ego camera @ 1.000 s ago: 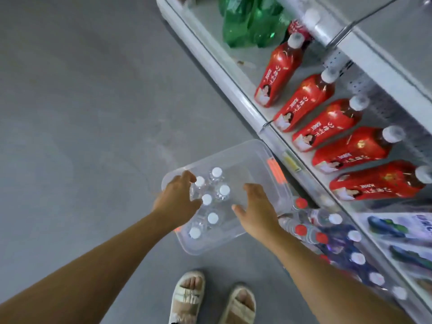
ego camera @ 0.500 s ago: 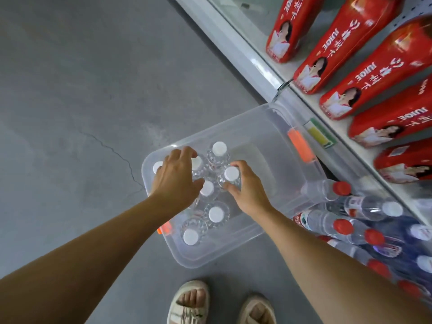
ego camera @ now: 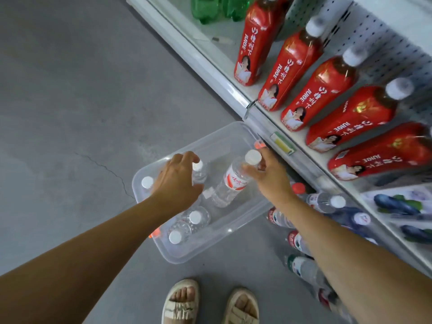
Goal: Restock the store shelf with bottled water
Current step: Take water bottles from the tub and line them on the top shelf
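- Two sandals (ego camera: 210,302) stand on the grey floor (ego camera: 70,113) at the bottom edge.
- A clear bin (ego camera: 236,230) lies on the floor just ahead of them, its far corner close to the shelf (ego camera: 217,73) base.
- Inside the bin, upright water bottles with white caps (ego camera: 195,217) cluster at the near-left end.
- The left hand (ego camera: 177,181) reaches over that cluster, fingers curled down around the top of an upright bottle (ego camera: 199,171); how firmly it grips I cannot tell.
- The right hand (ego camera: 268,176) pinches a held bottle (ego camera: 233,181) at its neck, fingers curled just below the white cap.
- That bottle is tilted: its long axis runs from base, low in the bin's middle, up to the cap pointing toward the shelf, red-and-white label facing up.
- More water bottles (ego camera: 325,202) with red and white caps stand on the lowest shelf level right of the bin.
- Further up, red juice bottles (ego camera: 315,92) stand in a row on the shelf, with green bottles (ego camera: 210,8) beyond.
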Tool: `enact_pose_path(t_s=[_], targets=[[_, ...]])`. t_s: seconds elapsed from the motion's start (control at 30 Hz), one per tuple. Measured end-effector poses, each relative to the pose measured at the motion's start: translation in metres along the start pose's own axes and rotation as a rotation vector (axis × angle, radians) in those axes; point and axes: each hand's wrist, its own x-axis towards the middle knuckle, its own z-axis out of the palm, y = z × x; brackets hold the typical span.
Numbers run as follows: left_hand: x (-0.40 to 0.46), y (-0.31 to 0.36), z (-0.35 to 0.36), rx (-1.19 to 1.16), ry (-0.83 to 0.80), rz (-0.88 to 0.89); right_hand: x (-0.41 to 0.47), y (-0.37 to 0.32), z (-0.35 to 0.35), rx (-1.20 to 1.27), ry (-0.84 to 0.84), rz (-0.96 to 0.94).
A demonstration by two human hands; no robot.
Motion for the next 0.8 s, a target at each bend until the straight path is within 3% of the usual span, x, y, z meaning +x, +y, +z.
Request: enact_pose_path(t_s=[0.43,0.8], targets=[[-0.070,0.151,-0.154,-0.093,-0.198,0.145,-0.044,-0.245,-0.180,-0.020,-0.038,-0.106],[-0.121,0.255,-0.291,-0.396,-0.023,0.401,-0.094,-0.442,-0.274,0.041,0.029,-0.177]])
